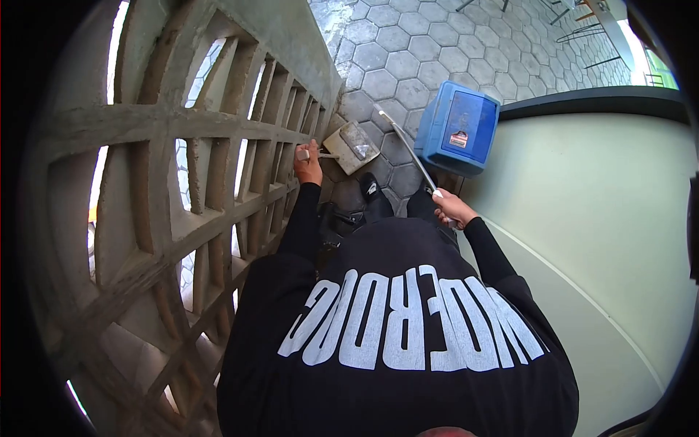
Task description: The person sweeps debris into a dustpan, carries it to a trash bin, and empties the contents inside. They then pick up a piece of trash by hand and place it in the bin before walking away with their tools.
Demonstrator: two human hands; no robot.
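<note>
My left hand, beside the concrete lattice wall, is closed around the handle of a long-handled dustpan. The dirty beige, box-shaped pan is low over the paving, just right of that hand, with a greyish patch on top. My right hand grips a thin metal pole with a white part near the fingers. The pole slants down and away to the left, its pale far end near the pan; I cannot tell what kind of tool it is.
The lattice wall rises close on the left. A blue bin stands ahead to the right, beside a pale green panel with a dark top edge. Grey hexagonal paving stretches ahead, with furniture legs at the far right.
</note>
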